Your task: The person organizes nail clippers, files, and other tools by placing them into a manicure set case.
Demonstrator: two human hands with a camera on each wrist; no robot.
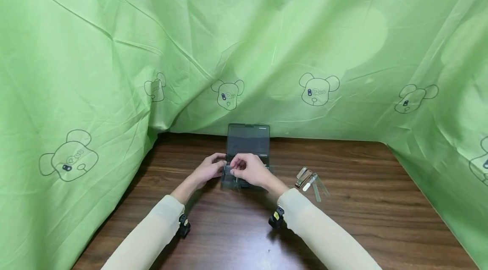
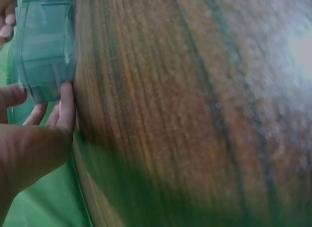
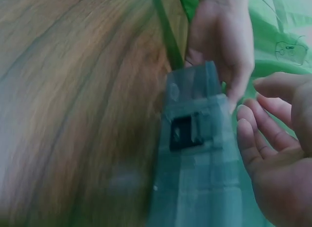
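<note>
A translucent dark plastic case [image 1: 248, 139] stands near the back of the table with its lid raised. My left hand [image 1: 207, 169] grips its left end, with the thumb at the upper edge and fingers along the side in the left wrist view, where the case's clear wall [image 2: 44, 41] shows. Over the case's compartments is my right hand [image 1: 251, 170], its fingers bent loosely and hiding part of the inside. In the right wrist view the right hand's thumb and fingers [image 3: 253, 134] stand apart beside the case's front latch [image 3: 185, 133], with nothing visible between them.
To the right on the wooden table [image 1: 362, 177] lie a small nail clipper [image 1: 301, 172], a larger nail clipper [image 1: 303, 179], a white-ended slim tool [image 1: 307, 186] and translucent flat strips [image 1: 317, 192]. A green printed curtain [image 1: 267, 50] hangs behind and along both sides.
</note>
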